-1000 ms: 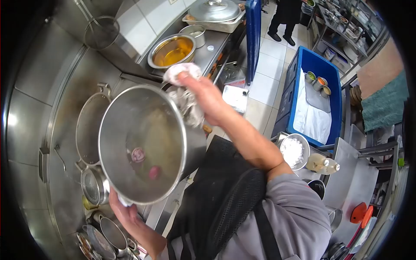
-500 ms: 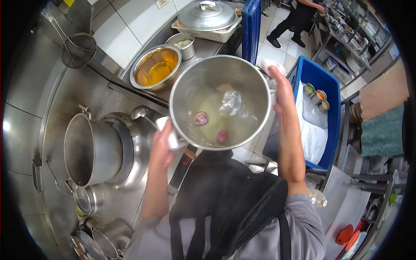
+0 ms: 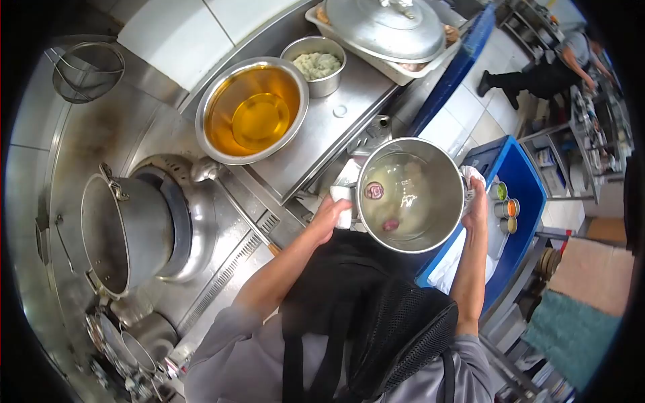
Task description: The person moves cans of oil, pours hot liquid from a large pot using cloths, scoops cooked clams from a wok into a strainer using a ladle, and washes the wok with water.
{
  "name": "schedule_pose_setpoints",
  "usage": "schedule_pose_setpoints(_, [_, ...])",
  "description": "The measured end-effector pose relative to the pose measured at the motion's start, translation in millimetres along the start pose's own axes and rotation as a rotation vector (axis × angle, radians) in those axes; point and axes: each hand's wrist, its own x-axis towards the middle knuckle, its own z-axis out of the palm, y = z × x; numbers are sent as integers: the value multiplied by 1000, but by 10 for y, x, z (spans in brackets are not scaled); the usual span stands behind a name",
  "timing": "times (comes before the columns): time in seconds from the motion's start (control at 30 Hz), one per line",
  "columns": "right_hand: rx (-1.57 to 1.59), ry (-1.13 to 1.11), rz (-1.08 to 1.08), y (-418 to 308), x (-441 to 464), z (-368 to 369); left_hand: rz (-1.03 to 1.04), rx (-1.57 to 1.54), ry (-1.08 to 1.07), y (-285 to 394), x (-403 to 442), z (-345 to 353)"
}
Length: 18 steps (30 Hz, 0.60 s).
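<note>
A large steel pot (image 3: pixel 411 235) is held in front of my body, its open top facing the camera. Pale liquid lies inside it, with a purple-and-white piece (image 3: pixel 373 191) and a smaller reddish piece (image 3: pixel 390 225). My left hand (image 3: pixel 327 218) is closed on the pot's left handle through a white cloth (image 3: pixel 342 207). On the opposite side my right hand (image 3: pixel 477 207) grips the other handle, also through a pale cloth (image 3: pixel 473 176).
Left, a tall empty pot (image 3: pixel 141 228) rests on the stove beside a ladle (image 3: pixel 232 198). Behind are a bowl of amber liquid (image 3: pixel 261 122), a small pot (image 3: pixel 322 84) and a lidded tray (image 3: pixel 386 30). Right stands a blue bin (image 3: pixel 531 221); farther back, a person (image 3: pixel 537 82).
The held pot has moved right, away from the stove and past the counter with the amber bowl. Both hands moved with it. The person in the background has shifted right.
</note>
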Motion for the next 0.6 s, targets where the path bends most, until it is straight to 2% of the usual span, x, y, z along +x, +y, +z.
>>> schedule_pose_setpoints(0.23, [-87,-130,177,125,1114,-40,21,-62,166,-565,595,-13])
schedule_pose_setpoints(0.37, [-154,-249,490,190,1819,49,34,-178,384,-903,744,132])
schedule_pose_setpoints(0.6, [-409,-381,707,340,2724,333,120,-354,759,-1440,933,511])
